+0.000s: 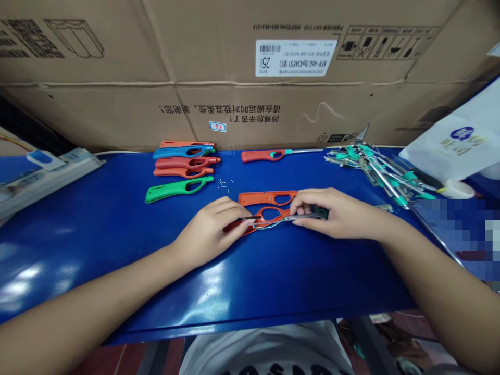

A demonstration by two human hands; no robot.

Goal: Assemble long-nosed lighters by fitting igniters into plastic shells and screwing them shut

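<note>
Two halves of an orange lighter casing lie before me on the blue table: the upper casing half (pixel 255 198) is flat and bare, the lower casing half (pixel 269 212) sits under my hands. My left hand (pixel 219 226) pinches a small dark part with thin wires (pixel 269 226) over the lower half's handle end. Between the fingers of my right hand (pixel 332 211) is a metal lighter tube (pixel 304 216) with a dark green end, held level over the casing's front. The wires run between the two hands. Fingertips hide part of the dark piece.
Several coloured lighter casings (pixel 179 188) lie at the left. A red lighter with its tube (pixel 258 155) rests at the back. Metal tubes with teal parts (pixel 371 161) are heaped right, near a white bag (pixel 453 140). A power strip (pixel 54 172) stands far left; a cardboard wall (pixel 136 114) closes the back.
</note>
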